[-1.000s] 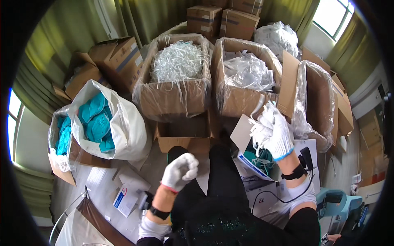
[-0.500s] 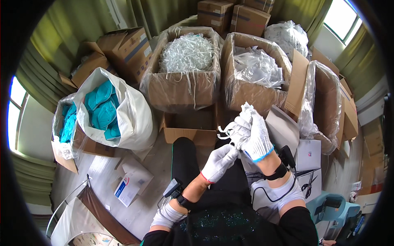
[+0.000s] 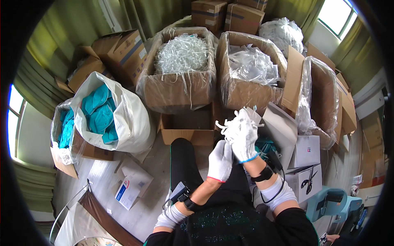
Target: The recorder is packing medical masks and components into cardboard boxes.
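Observation:
Both my hands wear white knit gloves and meet over my lap. My right hand (image 3: 243, 136) is closed on a bunch of white elastic straps (image 3: 228, 121) together with a white piece whose shape I cannot make out. My left hand (image 3: 220, 160) reaches up and touches the lower side of that bunch, fingers together. Straight ahead stands an open cardboard box (image 3: 180, 92) lined with plastic and full of white straps (image 3: 182, 52). Beside my right knee lie teal masks (image 3: 266, 146), partly hidden by my right arm.
A second lined box of clear plastic bags (image 3: 249, 65) stands to the right. A white sack of teal masks (image 3: 104, 112) sits at left. A small empty box (image 3: 186, 125) lies before my knees. White cartons with scissors (image 3: 307, 184) are at right. Sealed boxes (image 3: 227, 14) are stacked behind.
My left hand rose from my left knee to join my right hand. My right hand swung left from the right side toward the middle, still holding the straps.

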The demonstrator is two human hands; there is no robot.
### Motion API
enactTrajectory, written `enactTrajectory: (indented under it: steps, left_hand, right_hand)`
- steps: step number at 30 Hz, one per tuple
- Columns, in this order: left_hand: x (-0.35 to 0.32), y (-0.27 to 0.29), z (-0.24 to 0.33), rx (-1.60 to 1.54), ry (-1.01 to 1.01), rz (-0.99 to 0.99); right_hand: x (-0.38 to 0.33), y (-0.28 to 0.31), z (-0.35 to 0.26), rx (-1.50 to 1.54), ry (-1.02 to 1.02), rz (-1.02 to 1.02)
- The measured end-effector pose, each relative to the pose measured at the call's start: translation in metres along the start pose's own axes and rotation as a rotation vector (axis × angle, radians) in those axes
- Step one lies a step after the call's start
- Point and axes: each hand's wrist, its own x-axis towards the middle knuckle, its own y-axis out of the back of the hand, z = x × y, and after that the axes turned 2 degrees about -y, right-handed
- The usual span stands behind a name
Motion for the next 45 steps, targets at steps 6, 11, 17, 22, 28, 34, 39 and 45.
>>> enactTrajectory:
  steps: [6,11,17,22,28,34,39,45]
  left_hand:
    - [-0.006,0.017,-0.002,-0.089,0.168,-0.215]
    - [-0.006,0.078,0.023,-0.384,0.477,-0.322]
    - [0.009,0.123,0.029,0.592,-0.030,-0.437]
    - [0.022,0.112,0.012,0.887,-0.648,-0.939]
    - [0.011,0.102,0.039,1.013,-0.016,-0.832]
    - [-0.006,0.109,0.038,1.002,-0.144,-0.698]
    - [-0.009,0.115,0.034,0.951,-0.151,-0.787]
    - [-0.017,0.129,0.057,0.383,0.015,-0.990]
  right_hand:
    - [0.018,0.014,-0.009,0.166,-0.155,-0.037]
    - [0.041,0.063,-0.050,0.177,-0.128,-0.041]
    - [0.043,0.093,-0.053,-0.143,0.132,0.033]
    - [-0.013,0.048,0.014,-0.732,0.114,-0.477]
    - [-0.018,0.067,0.071,-1.580,0.633,-0.668]
    - [-0.047,0.030,0.040,-1.063,-0.422,-0.407]
    - [-0.057,0.035,0.024,-1.317,-0.103,-0.665]
    - [-0.083,0.028,-0.015,-0.976,-0.695,-0.930]
